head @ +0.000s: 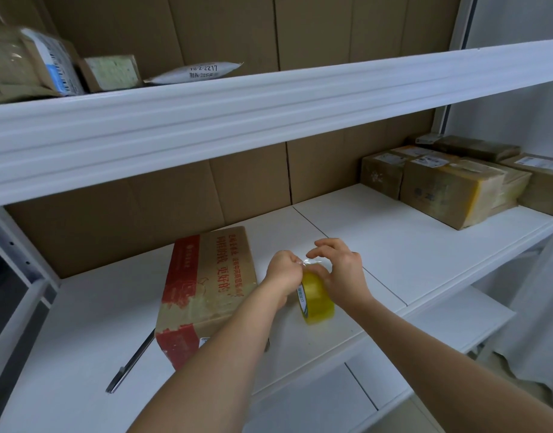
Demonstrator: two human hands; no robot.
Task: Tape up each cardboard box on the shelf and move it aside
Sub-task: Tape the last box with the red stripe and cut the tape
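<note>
Both hands are up over the middle shelf now, working a roll of yellow tape that stands on edge just off the right side of the cardboard box. The left hand has its fingers curled tight, its grip pinching the loose clear end of the tape at the top of the roll. The right hand is cupped over the roll from the far side, its grip closed round the roll, thumb and forefinger meeting at that same loose end, the other fingers arched above. The two hands are practically touching.

The box lies flat on the white shelf, long side running away from the person, red printing down its left side and along the near end, red characters across the top. The left forearm crosses above its near right corner. A dark pen lies on the shelf just left of the box's near corner, angled toward the front edge.

Over at the right end of the same shelf, well apart, sits a cluster of taped brown parcels with white labels. On the upper shelf, at the left, more parcels and a white mailer bag.
</note>
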